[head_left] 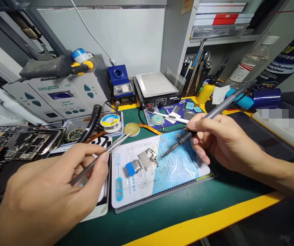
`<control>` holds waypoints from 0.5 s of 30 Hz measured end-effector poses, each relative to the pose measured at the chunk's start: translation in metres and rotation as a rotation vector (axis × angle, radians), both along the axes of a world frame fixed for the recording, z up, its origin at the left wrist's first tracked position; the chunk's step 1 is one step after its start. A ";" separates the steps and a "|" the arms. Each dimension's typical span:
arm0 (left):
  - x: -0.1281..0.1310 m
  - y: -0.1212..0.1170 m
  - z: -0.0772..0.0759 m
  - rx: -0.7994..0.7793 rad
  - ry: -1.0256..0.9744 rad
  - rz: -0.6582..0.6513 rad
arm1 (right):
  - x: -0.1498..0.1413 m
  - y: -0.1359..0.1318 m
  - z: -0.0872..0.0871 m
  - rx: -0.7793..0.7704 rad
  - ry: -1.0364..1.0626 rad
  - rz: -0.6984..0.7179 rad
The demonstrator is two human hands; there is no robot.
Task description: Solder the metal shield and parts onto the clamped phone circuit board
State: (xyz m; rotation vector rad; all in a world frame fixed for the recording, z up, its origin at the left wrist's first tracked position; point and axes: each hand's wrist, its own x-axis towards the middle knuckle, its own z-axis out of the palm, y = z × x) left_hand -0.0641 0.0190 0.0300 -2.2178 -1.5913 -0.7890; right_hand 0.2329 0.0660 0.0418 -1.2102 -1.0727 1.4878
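In the head view, our left hand (pixel 52 184) is at the lower left of the frame, with the thumb and fingers pinching a pair of steel tweezers (pixel 95 160). Their tips are pointing toward the upper right, near a flux tin (pixel 131 129). Our right hand (pixel 221 140) is at the right of the frame, curled around the black grip of a soldering iron (pixel 185 136), and its tip is pointing down and left over a printed mat (pixel 118 191).

At the middle of the mat, a metal shield (pixel 147 160) is lying just beside the iron's tip, and the two are not touching. A blue sponge (pixel 130 168) is touching the shield's left end. A circuit board (pixel 26 145) is lying at the left edge of the frame, while a solder spool (pixel 110 123) is sitting beyond the tweezers. A hot-air station (pixel 57 94) is standing at the upper left, and a preheater (pixel 157 85) is standing at the top centre of the green bench (pixel 175 212).
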 end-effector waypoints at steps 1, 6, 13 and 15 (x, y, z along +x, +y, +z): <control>0.001 0.000 0.000 0.025 0.046 -0.009 | 0.000 0.000 0.000 0.001 0.001 0.005; 0.004 -0.004 -0.004 0.006 0.128 -0.028 | 0.001 0.000 -0.004 0.006 0.010 0.008; 0.011 -0.005 -0.009 -0.025 0.129 -0.069 | 0.003 0.000 -0.007 0.009 0.031 0.019; 0.013 -0.006 -0.008 -0.053 0.131 -0.072 | 0.002 -0.001 -0.006 0.001 0.038 0.023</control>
